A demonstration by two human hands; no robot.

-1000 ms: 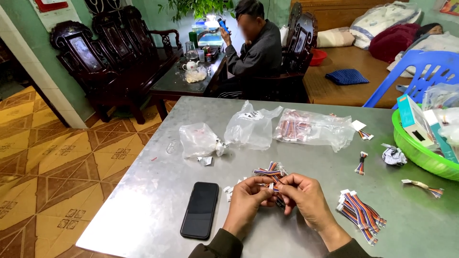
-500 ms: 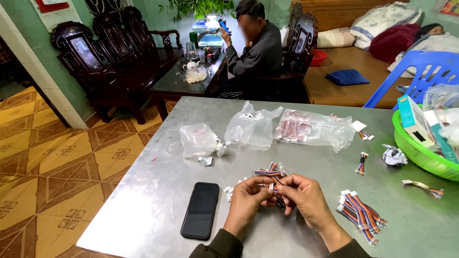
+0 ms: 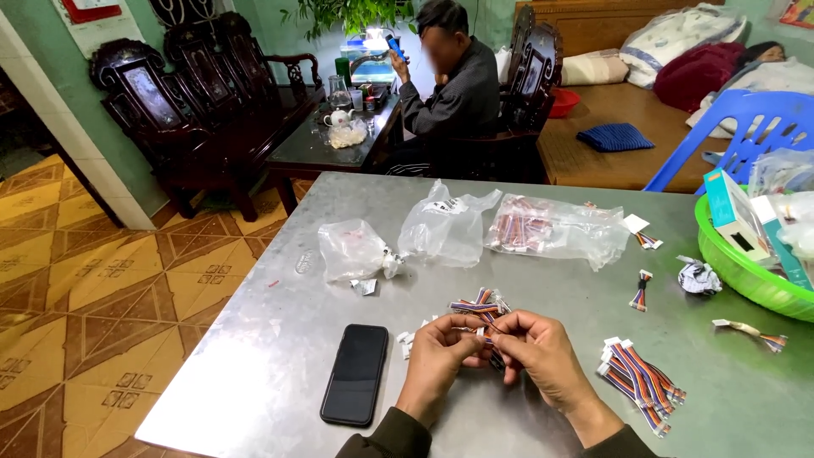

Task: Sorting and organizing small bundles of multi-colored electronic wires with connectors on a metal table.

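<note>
Barely anything has shifted over the last second: the left hand [image 3: 437, 354] and right hand [image 3: 543, 354] stay pressed together near the front of the grey tabletop [image 3: 280, 356], fingers pinched shut on a small multicoloured wire connector [image 3: 485, 335] held between them, so the fiddling with that one piece goes on in place. Just behind the hands lies a loose heap of similar wire pieces [image 3: 477, 304], and a neat bundle of striped cables [image 3: 640, 380] rests to the right, close to the right wrist. The black phone [image 3: 356, 371] lies just left of the left hand, near the front edge. Farther back sit three clear plastic bags [image 3: 449, 227]; the green basket [image 3: 742, 276] hugs the right edge. Bare metal lies open between hands and bags.
</note>
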